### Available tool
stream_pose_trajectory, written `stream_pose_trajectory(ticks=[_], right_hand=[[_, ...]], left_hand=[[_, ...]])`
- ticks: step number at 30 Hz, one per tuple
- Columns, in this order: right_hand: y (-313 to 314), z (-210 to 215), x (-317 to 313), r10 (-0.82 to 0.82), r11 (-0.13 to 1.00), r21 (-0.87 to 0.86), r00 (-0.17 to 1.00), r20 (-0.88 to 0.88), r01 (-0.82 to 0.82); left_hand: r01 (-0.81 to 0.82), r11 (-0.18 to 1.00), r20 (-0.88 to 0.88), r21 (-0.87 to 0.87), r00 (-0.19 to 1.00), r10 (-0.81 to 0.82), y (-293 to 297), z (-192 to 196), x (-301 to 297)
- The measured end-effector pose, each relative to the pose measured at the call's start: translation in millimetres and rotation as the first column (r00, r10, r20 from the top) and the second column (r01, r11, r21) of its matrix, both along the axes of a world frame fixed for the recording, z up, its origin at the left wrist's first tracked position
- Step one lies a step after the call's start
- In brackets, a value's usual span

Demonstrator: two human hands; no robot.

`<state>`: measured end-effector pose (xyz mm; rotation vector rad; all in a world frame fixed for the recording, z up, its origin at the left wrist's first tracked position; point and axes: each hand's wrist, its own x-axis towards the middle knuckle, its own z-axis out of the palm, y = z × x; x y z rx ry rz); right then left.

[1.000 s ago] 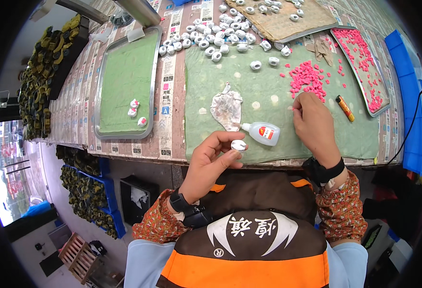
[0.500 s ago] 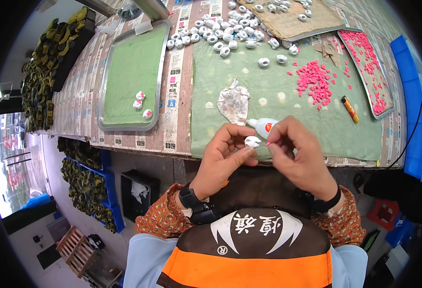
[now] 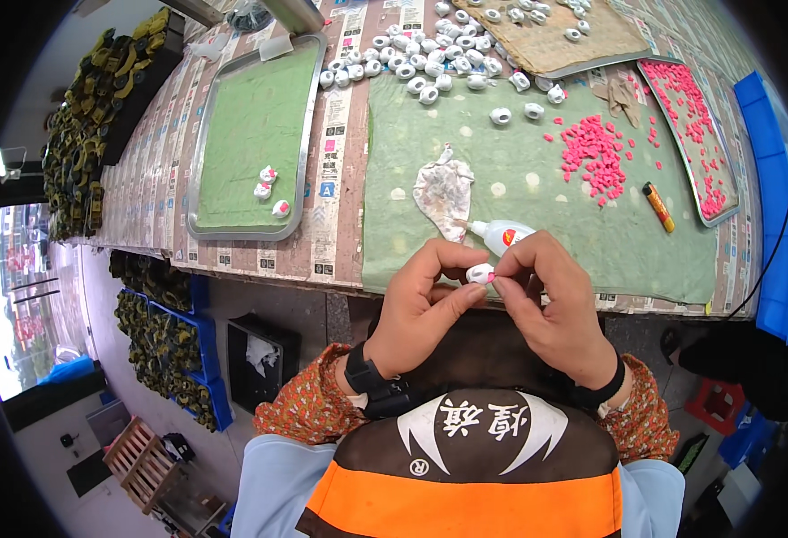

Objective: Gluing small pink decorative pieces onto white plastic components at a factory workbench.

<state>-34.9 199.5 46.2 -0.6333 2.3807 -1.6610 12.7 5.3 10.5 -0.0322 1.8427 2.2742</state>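
Between the fingertips of my left hand [image 3: 421, 305] is a small white hollow toy head [image 3: 478, 273]. My right hand [image 3: 555, 300] pinches a tiny pink piece [image 3: 491, 277] against the right side of that head; the fingertips partly hide it. Just beyond my hands a white squeeze bottle [image 3: 504, 235] lies on its side, its nozzle pointing left near a stained white cloth [image 3: 443, 195]. Farther right is a heap of similar pink pieces [image 3: 594, 154]. Many white toy heads [image 3: 425, 63] are piled at the back.
A metal tray [image 3: 297, 179] with a green lining stands at the left, carrying three white-and-pink heads. A tray of pink pieces [image 3: 692, 134] and a yellow-orange tube [image 3: 658, 207] lie at the right. Blue bins [image 3: 770, 206] flank the table's right edge.
My right hand has brought the pink piece left onto the white head; before, they were apart. The view has shifted slightly.
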Motion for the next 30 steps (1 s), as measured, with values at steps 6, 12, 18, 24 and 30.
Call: stream_pose_trajectory(ticks=[6, 12, 18, 24, 30], right_hand=[[-0.6, -4.8, 4.0, -0.021, 1.0, 0.012, 1.0, -0.022, 0.022], [-3.1, -14.7, 8.9, -0.059, 0.998, -0.001, 0.997, -0.039, 0.059], [0.4, -12.9, 4.0, -0.003, 0.997, -0.072, 0.949, 0.314, 0.027], [9.7, -11.3, -1.2, -0.072, 0.984, -0.128, 0.931, 0.357, 0.126], [22.3, -15.1, -6.1, -0.142, 0.98, -0.084, 0.934, 0.329, 0.178]], left_hand=[[0.005, 0.938, -0.225, -0.346, 0.97, -0.088, -4.9, 6.5, -1.5], [-0.005, 0.92, -0.256, -0.392, 0.961, -0.104, -3.0, 1.4, -0.8], [0.105, 0.976, 0.013, -0.191, 0.994, -0.105, -12.7, 7.9, 2.2], [-0.163, 0.973, 0.039, -0.165, 0.984, 0.172, -60.7, 9.4, -7.0], [-0.459, 0.531, -0.271, -0.712, 0.878, 0.395, -174.4, 11.7, -20.4]])
